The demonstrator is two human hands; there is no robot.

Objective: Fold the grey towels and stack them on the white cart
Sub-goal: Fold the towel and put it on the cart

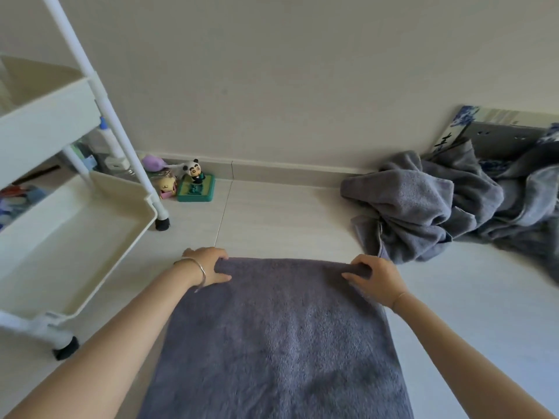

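Pale floor tiles (pixel 287 219) run back to a plain wall, and your grey towel (pixel 281 337) lies flat across the lower middle of the frame. Your left hand (pixel 208 267) and right hand (pixel 375 279) each pinch a far corner, fingers curled over the edge. It looks soft, thick and limp, so keep hold at the corners. More towels (pixel 447 207) sit heaped at right; the white cart (pixel 75 237) waits at left.
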